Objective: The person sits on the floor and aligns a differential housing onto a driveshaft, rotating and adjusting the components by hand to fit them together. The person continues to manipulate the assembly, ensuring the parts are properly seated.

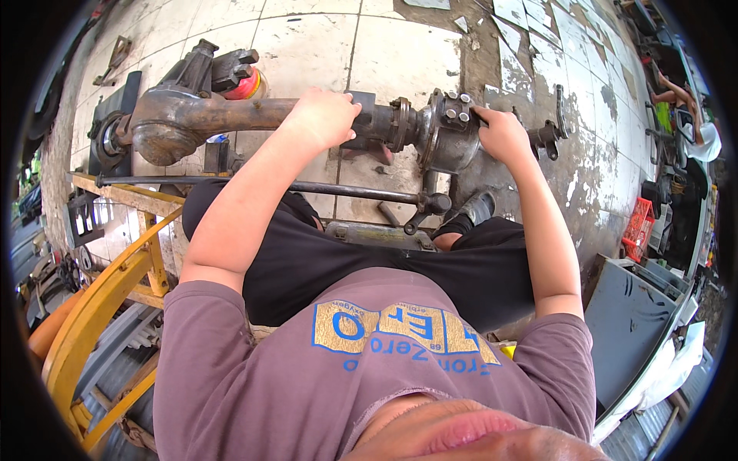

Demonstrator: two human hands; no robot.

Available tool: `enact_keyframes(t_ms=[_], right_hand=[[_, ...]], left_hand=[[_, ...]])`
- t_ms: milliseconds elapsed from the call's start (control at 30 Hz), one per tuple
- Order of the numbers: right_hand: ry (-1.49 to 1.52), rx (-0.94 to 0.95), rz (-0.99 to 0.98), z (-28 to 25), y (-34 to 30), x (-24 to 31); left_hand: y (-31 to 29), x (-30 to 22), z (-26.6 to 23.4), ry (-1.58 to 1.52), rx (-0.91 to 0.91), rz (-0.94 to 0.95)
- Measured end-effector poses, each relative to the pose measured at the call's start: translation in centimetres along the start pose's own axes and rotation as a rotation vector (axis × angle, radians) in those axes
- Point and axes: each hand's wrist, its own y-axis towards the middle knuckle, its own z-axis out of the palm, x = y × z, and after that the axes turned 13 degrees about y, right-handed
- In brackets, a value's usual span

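The left hand (327, 115) is gripping the long rusty steel axle housing (231, 115) lying across the tiled floor (400, 54); the right hand (501, 134), fingers curled, is clasping its studded round hub (450, 131); the hub is sitting mounted, studs bare, so work looks unfinished.

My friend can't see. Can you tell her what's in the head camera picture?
A seated person grips a rusty axle housing lying across a tiled floor: the left hand on its tube, the right hand on the bolted hub. A thin steel rod lies nearer the person's legs.
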Motion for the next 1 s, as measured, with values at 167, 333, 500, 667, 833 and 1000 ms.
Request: enact_keyframes(t_ms=[167,333,500,667,833,1000], right_hand=[[-0.005,0.023,0.034,0.1,0.2,-0.9],[0.095,0.102,0.087,-0.7,0.0,0.1],[-0.035,0.051,0.090,-0.3,1.9,-3.8],[0.196,-0.322,-0.475,-1.5,0.0,1.0],[0.006,0.034,-0.002,-1.5,0.3,0.4],[0.048,-0.239,-0.443,-2.0,-1.6,2.4]], left_hand=[[-0.1,0.1,-0.1,-0.013,-0.004,0.006],[-0.2,0.2,0.0,-0.027,-0.004,0.001],[-0.3,0.2,0.1,-0.043,-0.027,0.004],[-0.5,0.3,0.6,-0.048,-0.031,-0.005],[-0.5,0.3,0.4,-0.047,-0.041,0.007],[-0.3,0.1,0.2,-0.035,-0.007,-0.014]])
